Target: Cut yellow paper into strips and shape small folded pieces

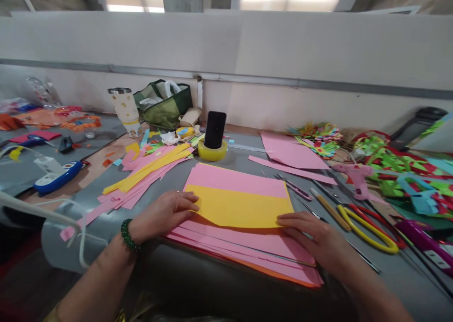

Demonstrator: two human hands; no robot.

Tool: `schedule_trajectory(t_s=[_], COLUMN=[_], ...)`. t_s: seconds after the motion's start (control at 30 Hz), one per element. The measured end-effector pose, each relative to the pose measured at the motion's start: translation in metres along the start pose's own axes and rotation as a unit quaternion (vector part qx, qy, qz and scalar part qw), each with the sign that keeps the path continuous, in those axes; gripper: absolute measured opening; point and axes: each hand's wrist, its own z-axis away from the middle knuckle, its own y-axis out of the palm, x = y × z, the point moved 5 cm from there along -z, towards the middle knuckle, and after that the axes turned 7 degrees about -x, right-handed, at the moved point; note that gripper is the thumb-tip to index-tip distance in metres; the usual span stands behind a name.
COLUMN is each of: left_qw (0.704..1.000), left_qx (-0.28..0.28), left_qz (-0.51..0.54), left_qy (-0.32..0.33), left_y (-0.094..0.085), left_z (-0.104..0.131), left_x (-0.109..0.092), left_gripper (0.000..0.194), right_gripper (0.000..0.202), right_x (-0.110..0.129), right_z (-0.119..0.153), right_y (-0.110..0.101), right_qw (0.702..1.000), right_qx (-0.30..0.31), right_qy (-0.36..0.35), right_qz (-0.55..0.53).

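Observation:
A yellow paper sheet (240, 206) lies across a stack of pink paper (244, 178), its near edge lifted in a slight curve. My left hand (166, 213) pinches the sheet's left end between thumb and fingers. At the right end, my right hand (311, 234) grips the near corner, fingertips on top. Under the sheet, more pink sheets (255, 249) fan toward me, with an orange sheet (272, 275) showing at the bottom edge. Right of the stack lie pink-handled scissors (297, 190) and a tool with a wooden handle (329, 208).
A phone (215, 129) stands in a yellow tape roll (212, 151) behind the stack. Cut strips (148, 171) lie left. On the right are yellow-and-red-handled scissors (368, 227), a pink glue gun (357, 178) and colourful paper pieces (392, 159). A tumbler (125, 112) stands back left.

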Motion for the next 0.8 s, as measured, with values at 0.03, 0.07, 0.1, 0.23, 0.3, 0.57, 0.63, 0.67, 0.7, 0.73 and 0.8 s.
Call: schedule_trajectory(t_s=[0.03,0.07,0.1,0.23,0.3,0.57,0.63,0.67,0.7,0.73,0.8], left_qw=[1.000,0.998,0.996,0.988,0.986,0.986,0.988,0.988,0.988,0.987,0.987], left_qx=[-0.005,-0.011,-0.021,-0.054,-0.070,-0.080,-0.068,-0.069,-0.071,-0.073,-0.069], left_qz=[0.025,0.049,0.068,0.068,0.034,-0.110,-0.107,-0.104,-0.099,-0.097,-0.094], left_qy=[-0.015,-0.033,-0.053,-0.124,-0.149,-0.092,-0.089,-0.093,-0.099,-0.104,-0.108], left_y=[0.000,0.000,0.000,-0.001,-0.003,-0.005,-0.003,-0.002,-0.002,-0.002,-0.002], left_z=[0.000,-0.001,-0.002,-0.009,-0.016,-0.046,-0.048,-0.048,-0.048,-0.048,-0.047], left_x=[0.002,0.005,0.008,0.017,0.018,0.018,0.021,0.022,0.024,0.025,0.027], left_gripper=[0.024,0.024,0.024,0.033,0.034,0.016,0.015,0.014,0.013,0.012,0.012], right_gripper=[0.030,0.031,0.032,0.042,0.047,0.042,0.040,0.040,0.041,0.042,0.043], right_x=[-0.002,-0.004,-0.006,-0.016,-0.020,-0.032,-0.030,-0.029,-0.028,-0.028,-0.028], right_z=[-0.001,-0.002,-0.003,-0.016,-0.025,-0.056,-0.059,-0.060,-0.061,-0.061,-0.060], right_y=[-0.001,-0.001,-0.002,-0.005,-0.005,-0.004,-0.005,-0.005,-0.005,-0.005,-0.005], right_qw=[1.000,0.999,0.998,0.986,0.981,0.993,0.996,0.997,0.997,0.997,0.997], right_qx=[0.003,0.009,0.016,0.054,0.072,0.079,0.062,0.062,0.063,0.066,0.066], right_qy=[0.012,0.029,0.049,0.132,0.153,0.092,0.054,0.042,0.037,0.035,0.037], right_qz=[-0.015,-0.031,-0.047,-0.086,-0.090,-0.008,0.017,0.020,0.021,0.020,0.017])
